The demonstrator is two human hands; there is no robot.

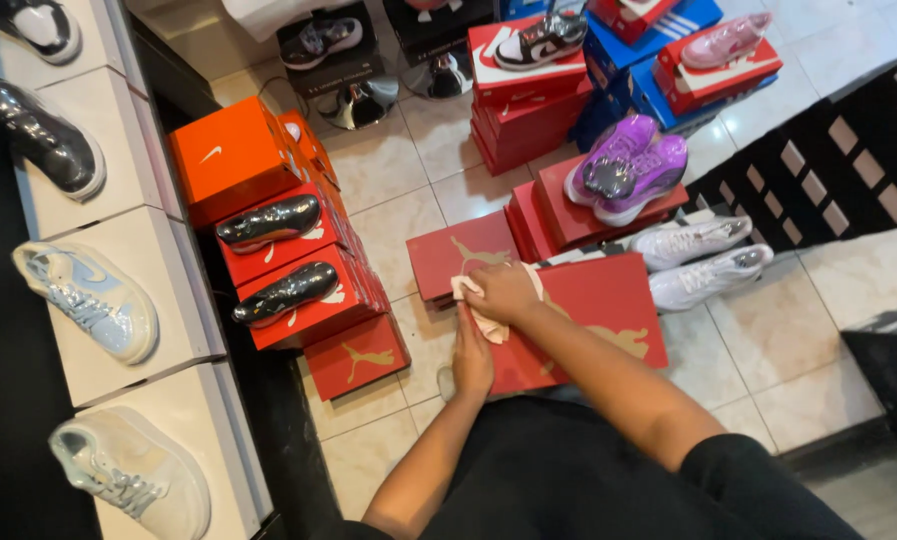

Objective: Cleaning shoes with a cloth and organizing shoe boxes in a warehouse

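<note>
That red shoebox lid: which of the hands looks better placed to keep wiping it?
Probably the right hand: it already presses the white cloth on the red shoebox lid, while the left hand grips its near edge.

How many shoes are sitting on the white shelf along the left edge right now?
4, from far to near: a black-and-white shoe, a shiny black shoe, a pale blue shoe, and a pale grey shoe. More may sit beyond the frame.

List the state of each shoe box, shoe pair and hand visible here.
Red shoe box: lid shut, held on lap.
Right hand: presses a white cloth on the lid.
Left hand: grips the box's edge.
Purple shoes: atop a shut red box.
White shoes: on the floor.
Orange box: shut.
</note>
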